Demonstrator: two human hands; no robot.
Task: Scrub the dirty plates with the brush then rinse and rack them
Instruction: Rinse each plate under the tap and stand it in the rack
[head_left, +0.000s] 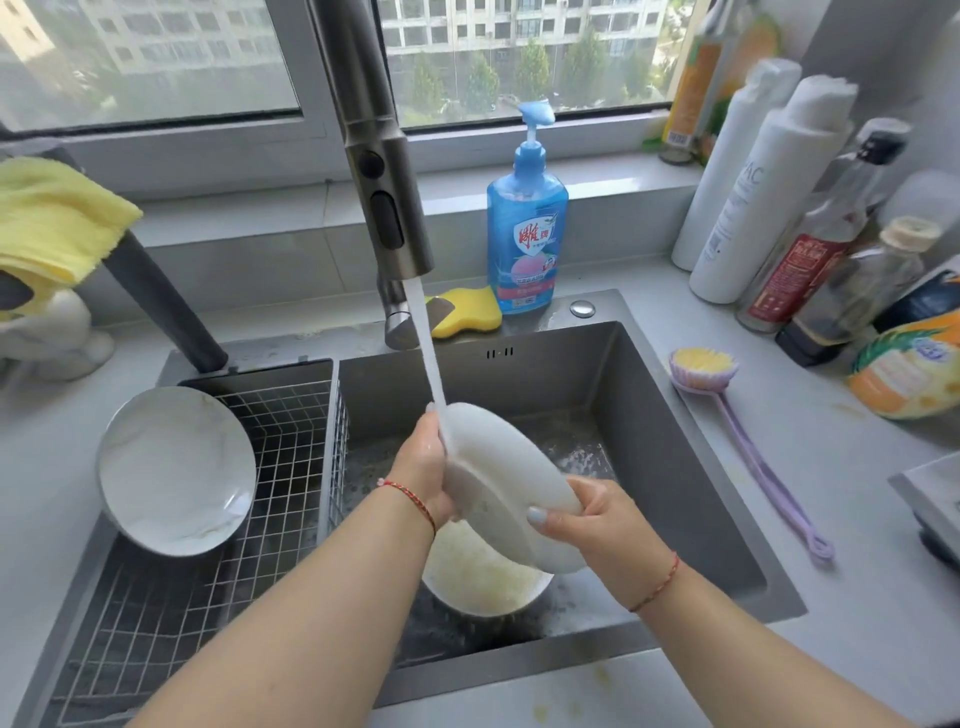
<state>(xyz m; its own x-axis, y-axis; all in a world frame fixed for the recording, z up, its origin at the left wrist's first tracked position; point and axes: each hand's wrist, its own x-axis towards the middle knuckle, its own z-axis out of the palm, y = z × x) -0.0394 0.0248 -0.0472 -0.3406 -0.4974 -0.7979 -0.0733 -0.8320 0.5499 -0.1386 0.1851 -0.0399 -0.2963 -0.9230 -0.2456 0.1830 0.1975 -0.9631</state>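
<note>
Over the sink (649, 395), a white plate (511, 493) tilts under the faucet's stream, half hiding a soiled plate (483, 577) below. Right hand (602, 525) grips its lower rim; left hand (423, 467) holds the far face, fingers hidden. The brush (727, 395) lies on the counter.

Both forearms are reaching forward; the left hand (422, 470) and right hand (602, 525) are curling their fingers, thumbs facing inward.

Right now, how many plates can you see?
3. One held by both hands, left hand and right hand, under the tap: held plate. One leans in the rack: racked plate. A dirty plate lies beneath; more may hide under it.
</note>
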